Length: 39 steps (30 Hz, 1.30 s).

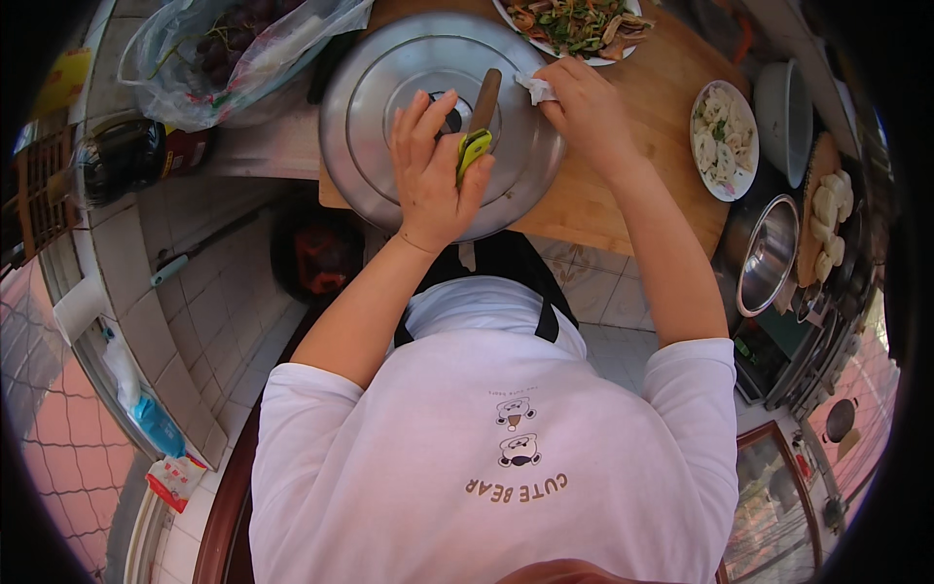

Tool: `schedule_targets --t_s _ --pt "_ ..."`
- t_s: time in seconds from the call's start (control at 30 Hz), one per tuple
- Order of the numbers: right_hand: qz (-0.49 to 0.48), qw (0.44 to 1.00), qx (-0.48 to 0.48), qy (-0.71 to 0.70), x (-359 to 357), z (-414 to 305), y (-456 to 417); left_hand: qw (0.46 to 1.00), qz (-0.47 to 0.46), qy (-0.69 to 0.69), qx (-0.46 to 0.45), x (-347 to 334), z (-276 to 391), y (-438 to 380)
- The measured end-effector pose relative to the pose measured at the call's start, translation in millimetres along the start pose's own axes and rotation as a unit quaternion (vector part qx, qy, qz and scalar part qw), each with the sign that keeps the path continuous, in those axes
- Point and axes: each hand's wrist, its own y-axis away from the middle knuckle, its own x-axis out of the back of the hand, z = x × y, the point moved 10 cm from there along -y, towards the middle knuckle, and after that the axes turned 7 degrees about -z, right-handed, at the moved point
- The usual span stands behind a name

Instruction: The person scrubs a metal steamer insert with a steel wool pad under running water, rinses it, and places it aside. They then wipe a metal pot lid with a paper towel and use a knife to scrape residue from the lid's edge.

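Observation:
A large round metal lid (357, 139) lies on the wooden board (591, 212) in front of me. My left hand (434, 175) is over the lid, with a small knife-like tool held between thumb and index finger. The tool has a yellow-green handle (474, 151) and a brown-looking blade (486, 98) pointing away from me. The other fingers are spread over the lid's dark centre knob (456, 119), partly hiding it; whether they touch it I cannot tell. Near the lid's right rim, my right hand (584, 106) pinches a crumpled white tissue (538, 88).
Beyond the lid stands a plate of mixed cut vegetables (584, 29). To the right are a plate of pale sliced food (724, 139), a light bowl (784, 120), a steel bowl (767, 255) and dough pieces (828, 212). Bagged grapes (233, 44) and a dark bottle (124, 164) sit left.

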Motion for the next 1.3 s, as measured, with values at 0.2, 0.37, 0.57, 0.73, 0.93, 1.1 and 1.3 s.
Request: schedule_targets --t_s 0.2,0.37,0.57,0.73,0.93,1.1,1.3 --pt "-0.081 0.737 -0.295 -0.603 -32.4 22.2 51.8 0.995 -0.038 0.090 0.023 7.5 -6.7 0.0" --pt "-0.045 0.582 -0.319 -0.747 -36.6 -34.9 84.0 0.964 -0.016 0.248 0.092 47.4 -3.4 3.5" --pt "-0.105 0.546 -0.267 -0.787 -52.5 -111.5 84.2 0.834 -0.089 0.456 0.298 51.3 -26.0 75.8" --pt "-0.176 0.588 -0.265 -0.744 -80.8 -179.8 63.1 0.794 -0.002 0.464 0.393 91.0 -48.4 136.4" --pt "-0.298 0.652 -0.204 -0.667 -136.7 -263.5 39.9 0.817 0.102 0.398 0.404 156.4 -64.5 194.7" --pt "-0.384 0.682 -0.116 -0.611 -171.4 -344.0 27.0 0.793 0.239 0.363 0.426 203.6 -85.0 262.5" --pt "-0.415 0.762 0.012 -0.498 -212.9 -421.7 15.5 0.687 0.427 0.292 0.510 259.8 -133.6 393.0"
